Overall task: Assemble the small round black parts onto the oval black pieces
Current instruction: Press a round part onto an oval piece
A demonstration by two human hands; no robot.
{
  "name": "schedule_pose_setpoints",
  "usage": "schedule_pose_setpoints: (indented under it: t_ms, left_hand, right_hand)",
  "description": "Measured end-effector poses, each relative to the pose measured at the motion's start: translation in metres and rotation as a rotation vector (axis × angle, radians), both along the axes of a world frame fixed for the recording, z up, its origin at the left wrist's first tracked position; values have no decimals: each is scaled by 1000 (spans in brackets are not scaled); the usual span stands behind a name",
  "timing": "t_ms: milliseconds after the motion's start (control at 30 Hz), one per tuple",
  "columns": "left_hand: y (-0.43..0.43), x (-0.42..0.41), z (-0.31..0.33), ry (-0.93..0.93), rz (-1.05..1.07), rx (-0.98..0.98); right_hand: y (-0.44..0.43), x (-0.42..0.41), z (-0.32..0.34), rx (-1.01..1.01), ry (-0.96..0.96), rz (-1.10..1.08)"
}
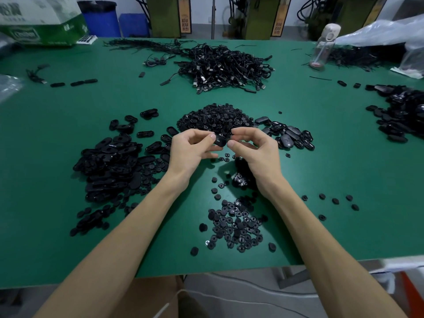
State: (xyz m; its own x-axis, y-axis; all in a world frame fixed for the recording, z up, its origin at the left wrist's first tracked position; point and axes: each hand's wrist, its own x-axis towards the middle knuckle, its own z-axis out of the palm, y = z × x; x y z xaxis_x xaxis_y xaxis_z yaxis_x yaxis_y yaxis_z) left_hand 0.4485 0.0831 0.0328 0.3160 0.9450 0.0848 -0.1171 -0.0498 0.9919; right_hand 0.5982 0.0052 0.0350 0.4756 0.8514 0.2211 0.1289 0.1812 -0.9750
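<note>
Above the middle of the green table [68,138], my left hand [192,150] pinches an oval black piece [220,141] between thumb and fingers. My right hand [252,150] is curled close beside it, its thumb and forefinger meeting at the piece's right end; whether it holds a small round part is hidden. A heap of small round black parts [218,119] lies just behind my hands. A second spread of round parts [236,226] lies near the front edge. A big pile of oval black pieces [110,161] sits to the left and a smaller group of ovals [289,136] to the right.
A tangle of black USB cables [224,65] fills the far middle. More oval pieces [401,113] are heaped at the right edge. A clear water bottle [323,47] and plastic bags [390,33] stand at the back right, a green and white box [43,21] at the back left.
</note>
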Motion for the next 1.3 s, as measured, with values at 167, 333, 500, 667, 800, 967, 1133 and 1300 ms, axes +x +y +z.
schedule_pose_setpoints:
  t_ms: [167,333,500,667,800,967,1133,1300]
  left_hand:
    - [-1,2,0,9,-2,27]
    - [-4,2,1,9,-50,91]
    - [-8,3,1,5,-121,129]
    - [-7,4,0,12,-110,140]
    - [-9,5,0,18,-80,143]
    - [-10,4,1,-13,-88,123]
    - [-9,3,2,-45,-143,92]
    - [-10,3,2,-31,-172,114]
  right_hand:
    - [1,-1,-1,-3,-3,23]
    - [1,-1,-2,-4,-35,10]
    - [1,-1,-2,22,-29,-19]
    - [1,0,-2,27,-11,-34]
    - [3,0,-4,25,-11,-47]
    - [2,1,-4,38,-10,-56]
    - [2,1,-5,48,-33,-74]
    - [3,3,-6,26,-77,-65]
